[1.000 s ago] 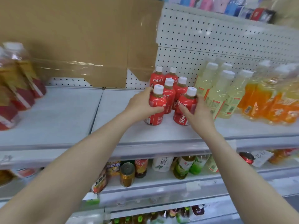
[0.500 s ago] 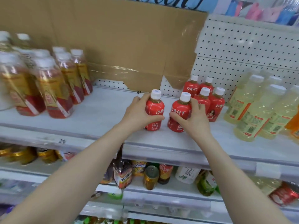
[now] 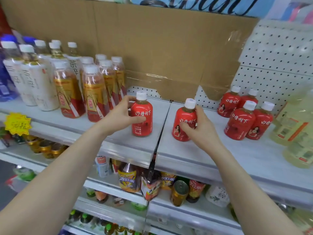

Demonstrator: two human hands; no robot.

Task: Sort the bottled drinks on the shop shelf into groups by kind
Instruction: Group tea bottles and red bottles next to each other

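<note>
My left hand (image 3: 119, 117) grips a small red bottle with a white cap (image 3: 143, 118), standing upright on the grey shelf (image 3: 128, 148) just left of the seam between two shelf boards. My right hand (image 3: 197, 131) grips a second red bottle (image 3: 182, 121) just right of the seam. Several more red bottles of the same kind (image 3: 245, 114) stand grouped further right. Amber tea bottles with gold and red labels (image 3: 92, 92) stand in a group to the left.
White-labelled tea bottles (image 3: 32, 82) stand at the far left, pale yellow bottles (image 3: 298, 131) at the far right. Cardboard (image 3: 152, 48) and pegboard (image 3: 277, 55) back the shelf. Lower shelves hold mixed bottles and cans (image 3: 178, 192). A yellow price tag (image 3: 17, 123) hangs at the left edge.
Both hands have carried their red bottles leftward, away from the red group. The two bottles now stand further apart, one on each side of the shelf seam.
</note>
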